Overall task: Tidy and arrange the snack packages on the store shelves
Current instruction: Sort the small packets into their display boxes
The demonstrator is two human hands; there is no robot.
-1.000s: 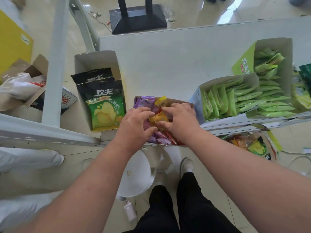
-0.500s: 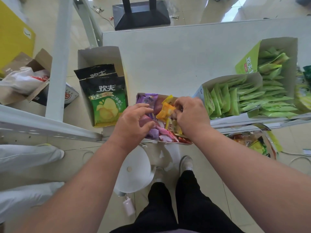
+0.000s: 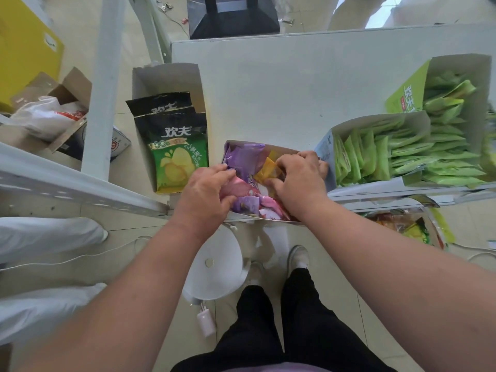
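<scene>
With the left hand (image 3: 205,194) pinching pink and purple packets (image 3: 243,196) and the right hand (image 3: 300,181) gripping a yellow packet (image 3: 267,171), the person would do best to stand them upright (gently) in the display box (image 3: 288,151).

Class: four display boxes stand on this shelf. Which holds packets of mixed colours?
The middle box, where both hands work: purple, pink and yellow packets. The others each hold one kind.

a round white stool (image 3: 214,267) stands on the tiled floor (image 3: 300,312) below the shelf edge, a torn cardboard box (image 3: 51,89) holding a white plastic bag (image 3: 44,115) lies at far left beside a yellow panel (image 3: 24,49), and a black stand base (image 3: 232,17) sits at top.
</scene>
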